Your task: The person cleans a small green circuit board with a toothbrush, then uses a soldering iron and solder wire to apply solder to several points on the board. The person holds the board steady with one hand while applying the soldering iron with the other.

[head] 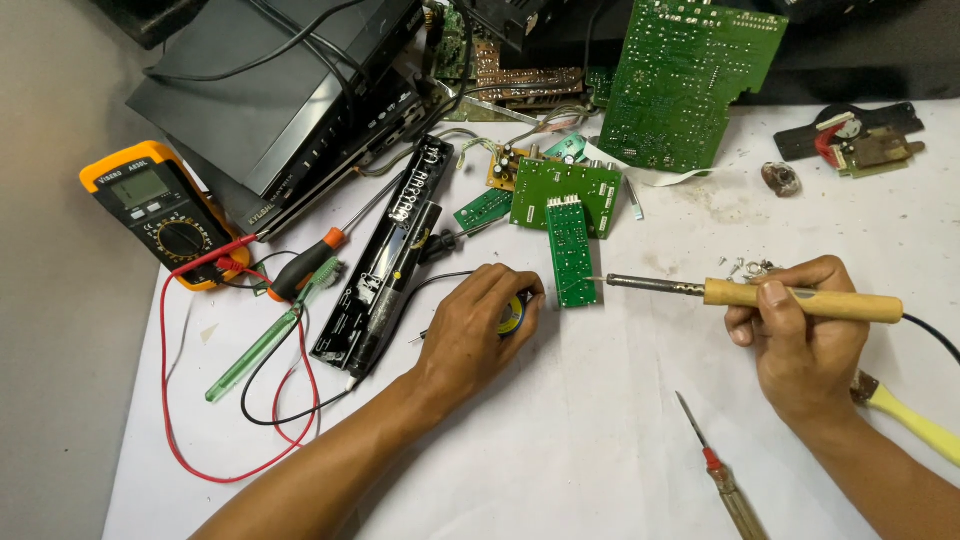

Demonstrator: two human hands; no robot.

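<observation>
Wooden-handled soldering iron in right hand; left hand on tin, prob. flux.

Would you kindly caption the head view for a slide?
Right hand holds a soldering iron toward a narrow green circuit board; left hand rests beside it.

The left hand covers most of a small round tin, so its content cannot be seen. At 4 o'clock, a yellow-handled tool is partly hidden under the right hand and cut by the edge. At 12 o'clock, the large green board is cut by the top edge.
</observation>
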